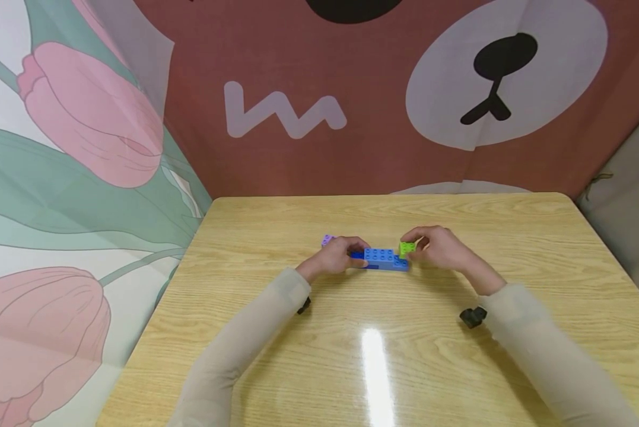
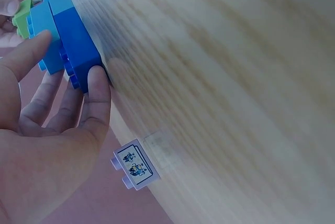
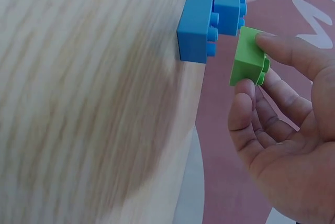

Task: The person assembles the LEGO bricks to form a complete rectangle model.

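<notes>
Joined blue bricks stand on the table: a lighter blue brick [image 1: 379, 255] lies across a lower row made of a dark blue brick [image 2: 78, 41] and a light blue brick [image 3: 194, 22]. The left hand [image 1: 336, 256] grips the dark blue end, its fingers and thumb around the bricks. The right hand [image 1: 443, 249] pinches a small lime green brick [image 3: 248, 56] between thumb and fingers, held just above the exposed studs at the right end; a gap shows between them in the right wrist view.
A purple brick [image 2: 135, 164] with a printed picture stands on the table [image 1: 319, 367] just left of the left hand. A patterned cloth [image 1: 372, 148] hangs behind the table's back edge.
</notes>
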`<state>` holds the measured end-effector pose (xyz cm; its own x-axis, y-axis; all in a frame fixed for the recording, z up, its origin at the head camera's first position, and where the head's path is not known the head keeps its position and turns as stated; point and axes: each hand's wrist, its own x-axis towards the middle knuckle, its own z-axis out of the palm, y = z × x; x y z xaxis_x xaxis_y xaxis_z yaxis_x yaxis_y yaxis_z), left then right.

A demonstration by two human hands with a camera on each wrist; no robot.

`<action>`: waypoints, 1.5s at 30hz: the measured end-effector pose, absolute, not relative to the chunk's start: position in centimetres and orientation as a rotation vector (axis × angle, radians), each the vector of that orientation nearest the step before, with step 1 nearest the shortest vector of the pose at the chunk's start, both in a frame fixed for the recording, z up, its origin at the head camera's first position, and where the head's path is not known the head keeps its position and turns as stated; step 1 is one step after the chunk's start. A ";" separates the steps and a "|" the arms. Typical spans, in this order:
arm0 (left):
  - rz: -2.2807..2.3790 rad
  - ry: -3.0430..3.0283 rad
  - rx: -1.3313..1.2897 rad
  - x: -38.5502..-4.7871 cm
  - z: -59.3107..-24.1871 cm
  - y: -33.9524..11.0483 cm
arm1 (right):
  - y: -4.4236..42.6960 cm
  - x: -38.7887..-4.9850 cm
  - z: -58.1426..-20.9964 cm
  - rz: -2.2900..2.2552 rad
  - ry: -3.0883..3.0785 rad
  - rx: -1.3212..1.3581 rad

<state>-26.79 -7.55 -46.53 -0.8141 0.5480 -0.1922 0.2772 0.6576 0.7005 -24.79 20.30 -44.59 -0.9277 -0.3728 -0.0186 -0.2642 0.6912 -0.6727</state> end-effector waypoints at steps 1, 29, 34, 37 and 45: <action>0.958 2.487 0.649 -26.8 -46.5 -7.5 | 20.2 -24.8 -44.7 -1.059 2.741 -0.519; 0.978 2.471 0.651 -26.8 -46.4 -7.5 | 19.1 -24.4 -45.6 -1.015 2.695 -0.518; 0.980 2.470 0.649 -26.8 -46.2 -7.5 | 18.9 -24.5 -45.5 -1.000 2.723 -0.532; 0.982 2.469 0.649 -26.8 -46.1 -7.5 | 18.9 -24.5 -45.6 -0.995 2.734 -0.530; 0.978 2.463 0.634 -26.8 -46.2 -7.4 | 19.0 -24.5 -45.7 -1.001 2.705 -0.516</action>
<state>-26.81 -7.42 -46.18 -0.8107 0.5480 -0.2061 0.2573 0.6497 0.7154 -24.50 19.00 -45.68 -0.9162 -0.3936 -0.0751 -0.2499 0.7078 -0.6607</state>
